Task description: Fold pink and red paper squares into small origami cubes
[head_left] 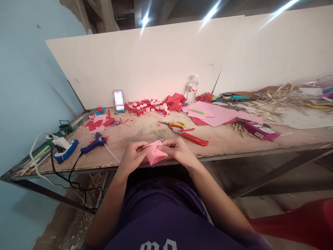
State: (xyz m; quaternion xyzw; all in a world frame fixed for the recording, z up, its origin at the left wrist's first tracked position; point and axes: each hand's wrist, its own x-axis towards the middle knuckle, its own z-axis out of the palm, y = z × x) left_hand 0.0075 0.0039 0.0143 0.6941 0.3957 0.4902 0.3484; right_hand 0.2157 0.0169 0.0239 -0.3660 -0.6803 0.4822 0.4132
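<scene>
A folded piece of pink paper is held between both hands, just above the table's front edge. My left hand pinches its left side, thumb on top. On the opposite side, my right hand grips the paper's upper right part, with the thumb pressed on a fold. Creases and overlapping flaps show on the face turned to me. Fingertips behind the paper are partly hidden. Beyond my right hand lie a red-handled utility knife and scissors with yellow and red handles.
A blue glue gun and a blue power strip with cords sit at left. Small red and pink paper boxes are piled along the back, beside a bottle. Pink sheets and wood sticks lie at right.
</scene>
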